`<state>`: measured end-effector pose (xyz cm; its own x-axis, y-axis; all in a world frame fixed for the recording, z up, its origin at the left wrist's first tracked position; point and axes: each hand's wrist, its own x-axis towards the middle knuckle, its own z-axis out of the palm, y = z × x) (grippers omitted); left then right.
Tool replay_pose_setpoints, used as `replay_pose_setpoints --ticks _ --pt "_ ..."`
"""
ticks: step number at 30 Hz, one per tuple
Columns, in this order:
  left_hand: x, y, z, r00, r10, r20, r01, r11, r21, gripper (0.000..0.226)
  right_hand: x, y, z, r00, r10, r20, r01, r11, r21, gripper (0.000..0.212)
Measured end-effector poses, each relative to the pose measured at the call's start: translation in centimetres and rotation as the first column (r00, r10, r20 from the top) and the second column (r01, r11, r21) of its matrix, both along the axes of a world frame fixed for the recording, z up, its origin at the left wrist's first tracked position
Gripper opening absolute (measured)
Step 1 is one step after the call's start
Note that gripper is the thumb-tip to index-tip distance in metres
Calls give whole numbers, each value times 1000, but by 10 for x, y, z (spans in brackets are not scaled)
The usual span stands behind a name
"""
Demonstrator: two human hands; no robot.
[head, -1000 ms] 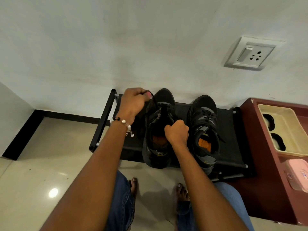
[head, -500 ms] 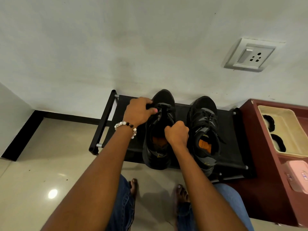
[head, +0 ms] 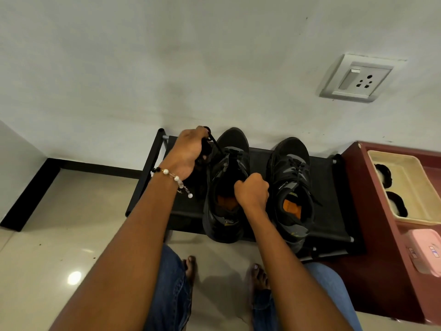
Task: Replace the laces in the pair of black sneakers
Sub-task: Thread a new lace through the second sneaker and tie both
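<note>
Two black sneakers with orange insoles stand on a low black shoe rack (head: 331, 199), toes to the wall. The left sneaker (head: 226, 187) has its lacing partly out; my left hand (head: 191, 149) grips a black lace (head: 216, 144) drawn taut up and left from its front eyelets. My right hand (head: 251, 191) is curled on the tongue or collar of that sneaker, holding it in place. The right sneaker (head: 291, 187) stands untouched with its black laces threaded in.
A dark red cabinet (head: 381, 259) stands right of the rack, carrying a cream tray (head: 405, 187) with black items and a pink box (head: 427, 252). A wall socket (head: 358, 78) is above. My bare feet (head: 224, 271) are on the tiled floor.
My left hand went to the sneaker's front eyelets, then drew back up and left with the lace pulled taut. My right hand stayed on the sneaker.
</note>
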<state>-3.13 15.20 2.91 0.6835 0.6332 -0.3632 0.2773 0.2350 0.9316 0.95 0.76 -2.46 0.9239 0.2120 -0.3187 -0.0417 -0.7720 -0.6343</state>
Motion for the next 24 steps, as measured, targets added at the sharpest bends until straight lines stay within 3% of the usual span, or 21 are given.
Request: replay_pose_setpoints --ticks 6,8,10,12,14,17,20,24 --pt "4 -11 3 970 175 168 -114 940 -321 22 0 1 1 1000 -7 -5 7 1000 8 30" --pt "3 -8 3 955 251 157 -171 901 -398 22 0 0 1 1000 -8 -3 8 1000 9 30" --pt "-1 -1 -1 963 260 68 -216 900 -377 20 -1 1 1 1000 -11 3 11 1000 11 31" --pt "-9 7 -7 978 164 -132 -187 963 -193 16 -1 2 0 1000 -17 5 17 1000 12 30" --pt "-15 16 -17 925 43 -376 1 993 115 22 -1 2 1 1000 -17 5 17 1000 8 30" --pt "-19 19 -26 772 -74 -632 360 869 338 39 0 2 1 1000 -18 0 18 1000 8 29" --pt "-16 10 -24 718 83 -691 415 747 520 53 0 2 1 1000 -8 1 8 1000 5 24" --pt "-6 -2 -15 739 343 -580 367 516 774 45 1 1 2 1000 2 4 -2 1000 -11 32"
